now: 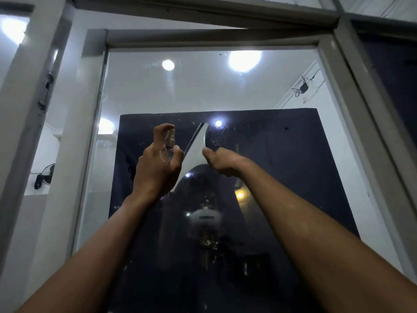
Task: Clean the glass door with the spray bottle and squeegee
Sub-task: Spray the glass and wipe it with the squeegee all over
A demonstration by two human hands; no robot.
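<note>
The glass door [259,91] is glossy, mirroring round lights, with dried speckles near the squeegee [195,152]. The squeegee looks like smooth white plastic, its edge a dark strip. The spray bottle [168,145] left of it is clear plastic. The door frame [331,71] is smooth, pale, faintly shiny.

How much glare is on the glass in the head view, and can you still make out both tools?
Head view: bright lamp reflections bloom across the glass door, spray droplets catch light; the spray bottle in the left hand is soft but legible, the squeegee in the right hand clear; frame lines bow, wide-angle.
</note>
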